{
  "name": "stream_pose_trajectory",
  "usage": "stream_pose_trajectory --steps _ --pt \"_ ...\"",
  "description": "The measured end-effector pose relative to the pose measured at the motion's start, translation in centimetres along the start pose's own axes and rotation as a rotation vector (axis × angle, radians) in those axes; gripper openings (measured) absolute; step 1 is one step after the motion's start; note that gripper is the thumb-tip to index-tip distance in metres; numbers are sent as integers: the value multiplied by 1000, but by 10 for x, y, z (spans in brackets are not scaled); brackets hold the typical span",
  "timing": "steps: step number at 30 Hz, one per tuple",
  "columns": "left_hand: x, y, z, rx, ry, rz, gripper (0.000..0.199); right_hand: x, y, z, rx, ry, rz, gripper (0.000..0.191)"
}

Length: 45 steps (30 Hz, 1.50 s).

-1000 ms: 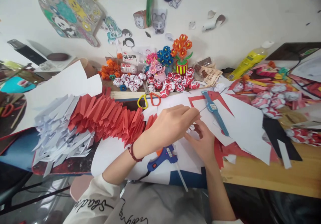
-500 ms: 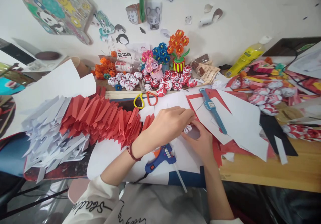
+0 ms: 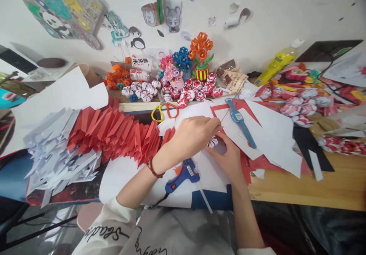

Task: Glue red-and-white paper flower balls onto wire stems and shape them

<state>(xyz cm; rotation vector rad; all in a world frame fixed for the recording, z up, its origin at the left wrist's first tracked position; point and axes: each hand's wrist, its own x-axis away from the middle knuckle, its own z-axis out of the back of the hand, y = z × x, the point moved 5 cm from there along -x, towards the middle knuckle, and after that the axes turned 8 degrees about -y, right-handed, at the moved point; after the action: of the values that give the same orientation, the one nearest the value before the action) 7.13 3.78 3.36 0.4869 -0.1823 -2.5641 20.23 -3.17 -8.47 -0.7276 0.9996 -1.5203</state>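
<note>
Inward from the tabletop's [image 3: 286, 191] front edge, we held a flower [image 3: 213, 143] in our half-curled right hand [image 3: 228, 156], left hand [image 3: 196, 132] apparently pinching a wire [image 3: 225, 116]; shaping seemed under way, next needing steadiness.

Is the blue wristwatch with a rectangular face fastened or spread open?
Spread open: the blue wristwatch lies stretched lengthwise over white paper, its strap ends apart.

head view | worn on head | faces forward, down | near: left hand [image 3: 196, 135], right hand [image 3: 230, 156] | beyond: wall [image 3: 274, 13]
</note>
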Motion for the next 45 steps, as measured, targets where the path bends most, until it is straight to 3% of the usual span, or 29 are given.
stream_pose_trajectory --steps 6,16,21,25,29,33,37,41,45 --pt "-3 2 0 -2 5 5 31 1 5 0 -2 7 15 59" --pt "-2 3 -1 -107 56 -53 27 3 -3 3 0 -42 30 51" --pt "-3 5 2 -121 53 -51 27 4 -9 19 -39 -7 49 53" --pt "-3 7 2 -137 37 -63 27 -2 -42 45 -194 59 145 38" --pt "-4 7 3 -147 51 -67 26 -14 -89 62 -190 86 306 24" --pt "-5 9 5 -143 51 -79 26 -26 -117 62 -191 91 446 25" --pt "-4 9 4 -92 25 -75 30 -34 -129 58 -138 124 474 18" --pt "0 3 1 -75 19 -11 30 -35 -125 57 -105 114 443 26" --pt "8 -5 0 56 19 19 29 -29 -87 47 -5 -52 275 57"
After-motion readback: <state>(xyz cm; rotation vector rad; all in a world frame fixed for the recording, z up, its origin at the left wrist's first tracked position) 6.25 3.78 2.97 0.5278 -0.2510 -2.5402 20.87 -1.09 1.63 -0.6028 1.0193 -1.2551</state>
